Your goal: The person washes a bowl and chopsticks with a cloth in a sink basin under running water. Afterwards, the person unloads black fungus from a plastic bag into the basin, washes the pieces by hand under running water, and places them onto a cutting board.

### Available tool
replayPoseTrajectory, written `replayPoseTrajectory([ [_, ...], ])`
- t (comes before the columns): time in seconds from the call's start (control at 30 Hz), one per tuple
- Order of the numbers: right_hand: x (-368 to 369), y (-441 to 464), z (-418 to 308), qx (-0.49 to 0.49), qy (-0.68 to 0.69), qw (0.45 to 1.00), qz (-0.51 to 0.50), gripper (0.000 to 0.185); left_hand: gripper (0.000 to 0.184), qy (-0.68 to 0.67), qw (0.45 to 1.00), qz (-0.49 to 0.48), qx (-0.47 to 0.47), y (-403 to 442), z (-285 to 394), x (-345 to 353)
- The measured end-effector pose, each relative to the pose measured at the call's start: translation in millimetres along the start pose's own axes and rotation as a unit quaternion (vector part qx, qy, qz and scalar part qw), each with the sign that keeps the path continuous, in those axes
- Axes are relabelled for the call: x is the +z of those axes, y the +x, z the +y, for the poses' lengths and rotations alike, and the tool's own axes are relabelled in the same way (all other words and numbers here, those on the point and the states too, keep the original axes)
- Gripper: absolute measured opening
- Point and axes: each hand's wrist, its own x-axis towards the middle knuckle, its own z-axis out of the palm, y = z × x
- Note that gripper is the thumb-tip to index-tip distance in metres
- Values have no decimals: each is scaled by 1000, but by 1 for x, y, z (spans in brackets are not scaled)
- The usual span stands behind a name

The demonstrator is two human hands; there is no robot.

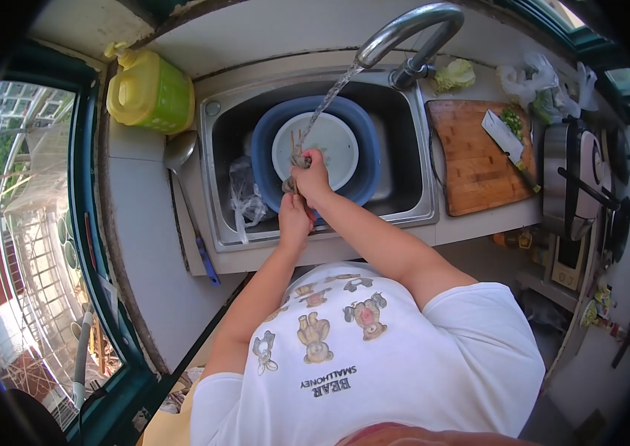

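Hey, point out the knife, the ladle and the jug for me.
Knife (504, 137): head view, point on the blade.
Ladle (207, 262): head view, point on the blue handle.
Jug (162, 93): head view, point on the side of its yellow-green body.

Deep blue basin (261, 157) around a white bowl (344, 143)

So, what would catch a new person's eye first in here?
Likely the water stream falling from the curved tap toward the pale bowl in the blue basin, where the right hand grips something greyish. Then the yellow-green jug left of the sink, and, right of it, the knife on the wooden board.
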Motion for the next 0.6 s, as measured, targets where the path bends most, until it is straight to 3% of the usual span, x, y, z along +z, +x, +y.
replayPoseTrajectory([
  [0.13, -12, 14, -28, 117, 119, 978, -126, 30, 20, 55, 998, -33, -10, -7, 7, -6],
  [0.2, 7, 55, 20, 15, 114, 983, -143, 28, 18, 78, 996, -42, -14, -10, 10, -9],
  [0.3, 14, 67, 11, 63, 133, 976, -160, 16, 19, 89, 994, -54, -26, -22, 24, -10],
  [0.43, 8, 61, -21, -104, -67, 988, -89, 9, 16, 77, 995, -46, -46, -20, 23, -14],
  [0.53, -16, 70, -53, -24, -32, 991, -127, 11, 15, 87, 992, -61, -62, -34, 14, -19],
  [0.6, -24, 86, -45, -24, -78, 989, -127, 14, 15, 52, 994, -76, -60, -43, 12, -21],
])
